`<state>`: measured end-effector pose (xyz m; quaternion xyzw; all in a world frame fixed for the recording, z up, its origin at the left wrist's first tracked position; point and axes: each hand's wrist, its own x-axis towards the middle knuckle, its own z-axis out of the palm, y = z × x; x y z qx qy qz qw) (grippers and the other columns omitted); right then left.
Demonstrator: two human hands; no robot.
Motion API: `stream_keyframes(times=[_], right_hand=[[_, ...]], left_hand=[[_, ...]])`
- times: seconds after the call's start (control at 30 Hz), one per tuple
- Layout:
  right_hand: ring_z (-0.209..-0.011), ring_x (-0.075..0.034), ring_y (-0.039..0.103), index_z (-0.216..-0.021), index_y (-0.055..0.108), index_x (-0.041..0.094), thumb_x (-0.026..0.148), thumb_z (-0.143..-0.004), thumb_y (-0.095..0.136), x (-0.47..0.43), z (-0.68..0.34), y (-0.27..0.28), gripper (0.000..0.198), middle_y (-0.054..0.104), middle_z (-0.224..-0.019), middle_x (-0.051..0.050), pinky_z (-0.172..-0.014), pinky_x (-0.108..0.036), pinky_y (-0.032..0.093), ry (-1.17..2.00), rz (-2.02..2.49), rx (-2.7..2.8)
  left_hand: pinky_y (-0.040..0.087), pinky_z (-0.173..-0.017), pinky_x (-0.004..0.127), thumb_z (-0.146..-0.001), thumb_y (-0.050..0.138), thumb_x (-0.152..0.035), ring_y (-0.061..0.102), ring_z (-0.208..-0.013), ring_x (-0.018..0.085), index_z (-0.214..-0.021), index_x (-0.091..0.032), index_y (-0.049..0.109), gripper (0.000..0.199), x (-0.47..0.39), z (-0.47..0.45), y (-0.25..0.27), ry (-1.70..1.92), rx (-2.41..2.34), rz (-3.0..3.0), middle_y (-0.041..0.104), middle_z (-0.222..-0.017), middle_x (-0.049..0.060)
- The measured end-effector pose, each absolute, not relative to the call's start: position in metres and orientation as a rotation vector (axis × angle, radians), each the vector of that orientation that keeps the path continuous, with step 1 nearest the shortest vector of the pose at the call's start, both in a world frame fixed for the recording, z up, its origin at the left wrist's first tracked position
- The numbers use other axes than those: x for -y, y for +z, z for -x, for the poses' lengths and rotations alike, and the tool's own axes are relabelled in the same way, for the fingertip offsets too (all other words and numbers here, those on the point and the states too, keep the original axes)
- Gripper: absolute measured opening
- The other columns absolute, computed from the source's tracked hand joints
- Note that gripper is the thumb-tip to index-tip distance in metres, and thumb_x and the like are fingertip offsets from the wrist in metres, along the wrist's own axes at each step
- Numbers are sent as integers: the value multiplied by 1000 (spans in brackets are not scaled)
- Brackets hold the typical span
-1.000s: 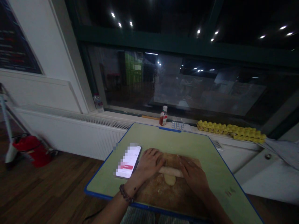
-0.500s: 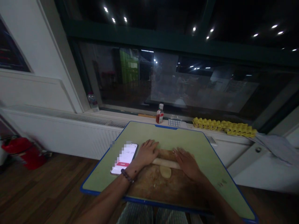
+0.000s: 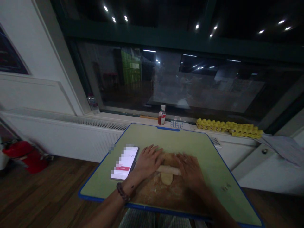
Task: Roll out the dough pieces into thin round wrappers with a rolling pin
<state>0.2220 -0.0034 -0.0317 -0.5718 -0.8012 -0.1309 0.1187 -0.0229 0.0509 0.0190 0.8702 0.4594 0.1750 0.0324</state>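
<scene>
Head view — what step's this?

Rolling, I'd guess. Left hand (image 3: pixel 148 162) and right hand (image 3: pixel 189 169) lie flat over the ends of the rolling pin (image 3: pixel 169 170), fingers stretched, not wrapped. Dough (image 3: pixel 167 179) pokes out on its near side, on the board (image 3: pixel 163 197).

And next?

Probably calls for even pressure — both palms, pin level.

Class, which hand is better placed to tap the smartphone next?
Probably the left hand: it is beside the smartphone, while the right hand is at the right end of the rolling pin.
</scene>
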Motion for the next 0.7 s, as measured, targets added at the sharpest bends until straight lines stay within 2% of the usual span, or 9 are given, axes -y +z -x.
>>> stream_keyframes(times=[0.07,0.2,0.33,0.53,0.7], right_hand=[[-140,-23,40,-144,47,20,15,-97,33,14,-219,-32,50,48,-149,-7,-117,-48,29,-354,1618,2314],[-138,-20,43,-144,47,14,14,-97,29,32,-215,-34,50,48,-148,-8,-115,-41,36,-297,1561,2290],[-136,-19,45,-143,48,17,18,-99,30,33,-215,-34,48,49,-148,-6,-114,-38,39,-260,1521,2274],[-137,-25,45,-139,54,22,21,-100,29,-2,-219,-25,46,55,-143,-8,-115,-50,33,-276,1670,2289],[-144,-29,33,-142,50,23,22,-100,36,-32,-217,-10,44,44,-151,-12,-116,-56,24,-295,1812,2401]], left_hand=[[29,-115,47,-101,38,-39,44,-136,27,-139,-27,54,42,-39,25,20,551,-1370,-2710,56,-143,4],[27,-117,46,-102,36,-31,45,-135,24,-144,-27,48,44,-19,30,19,590,-1305,-2743,54,-145,3],[29,-116,45,-100,39,-29,44,-137,23,-144,-25,48,45,-18,32,16,587,-1270,-2745,52,-147,4],[30,-115,49,-101,36,-30,42,-138,28,-143,-23,50,45,-47,23,20,445,-1410,-2689,53,-146,7],[30,-115,53,-100,39,-31,34,-143,32,-147,-19,44,49,-74,15,19,319,-1574,-2591,44,-152,12]])
